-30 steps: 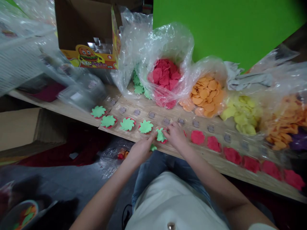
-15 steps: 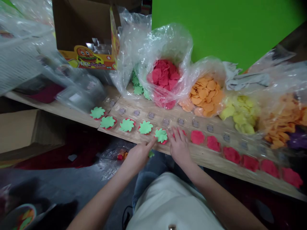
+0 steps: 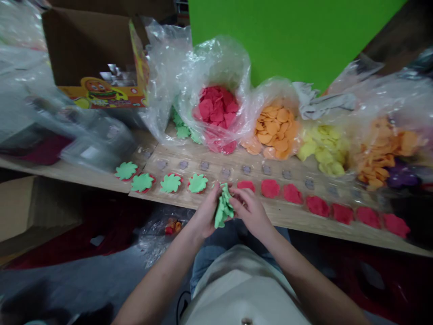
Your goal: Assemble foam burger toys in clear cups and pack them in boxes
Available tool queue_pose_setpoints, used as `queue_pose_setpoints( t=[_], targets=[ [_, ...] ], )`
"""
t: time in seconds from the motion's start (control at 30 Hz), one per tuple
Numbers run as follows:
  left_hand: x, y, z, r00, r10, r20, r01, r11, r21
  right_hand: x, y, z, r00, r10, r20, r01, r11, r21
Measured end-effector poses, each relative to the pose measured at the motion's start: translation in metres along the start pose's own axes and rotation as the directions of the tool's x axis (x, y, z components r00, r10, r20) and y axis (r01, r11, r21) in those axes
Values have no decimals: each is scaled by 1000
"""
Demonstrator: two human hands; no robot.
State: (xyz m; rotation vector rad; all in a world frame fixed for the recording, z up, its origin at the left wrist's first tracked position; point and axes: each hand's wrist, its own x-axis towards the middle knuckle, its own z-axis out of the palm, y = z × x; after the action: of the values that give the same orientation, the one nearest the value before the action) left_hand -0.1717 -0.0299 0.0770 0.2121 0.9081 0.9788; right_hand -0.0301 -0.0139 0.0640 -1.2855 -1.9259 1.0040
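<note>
We hold the bunch of green scalloped clay sheets [image 3: 223,206] pinched between the fingers of the left hand [image 3: 206,214] and right hand [image 3: 252,212], over the near edge of the wooden tabletop [image 3: 291,219]; a light pinch should spare the soft sheets.
</note>
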Motion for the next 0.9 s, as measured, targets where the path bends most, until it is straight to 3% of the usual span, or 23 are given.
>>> queue_pose_setpoints(
  t=[0.07, 0.13, 0.23, 0.3, 0.37, 0.47, 0.57, 0.63, 0.73, 0.8, 0.9],
  targets=[
    [8, -5, 12, 999, -22, 37, 23, 999, -32, 2, 5, -7, 996, 83, -23, -80, 991, 107],
    [12, -6, 19, 997, -28, 72, 28, 1000, 0, 4, 16, -13, 966, 257, -37, -232, 918, 323],
    [16, -7, 22, 996, -14, 84, 5, 994, 108, 4, 33, -24, 875, 476, 94, -413, 629, 659],
    [18, -7, 20, 999, 26, 44, -33, 984, 176, 6, 43, -34, 851, 512, 116, -418, 526, 741],
    [18, -8, 14, 996, 84, -32, -74, 968, 241, 10, 51, -46, 863, 505, 19, -367, 600, 711],
    [16, -9, 0, 973, 204, -105, -140, 890, 434, 20, 62, -62, 913, 369, -176, -250, 844, 474],
    [15, -10, -9, 931, 362, -38, -219, 639, 738, 32, 71, -61, 974, 219, -49, -197, 938, 287],
    [17, -14, -8, 881, 466, 79, -270, 359, 894, 39, 76, -51, 989, 133, 57, -139, 982, 128],
    [22, -22, 0, 825, 493, 275, -300, -31, 954, 46, 80, -36, 998, -9, 55, 21, 973, -230],
    [24, -29, 7, 838, 423, 344, -278, -212, 937, 46, 80, -34, 996, -82, 41, 92, 912, -399],
    [26, -38, 16, 893, 297, 339, -195, -425, 884, 36, 79, -41, 988, -151, -29, 113, 839, -532]
  ],
)
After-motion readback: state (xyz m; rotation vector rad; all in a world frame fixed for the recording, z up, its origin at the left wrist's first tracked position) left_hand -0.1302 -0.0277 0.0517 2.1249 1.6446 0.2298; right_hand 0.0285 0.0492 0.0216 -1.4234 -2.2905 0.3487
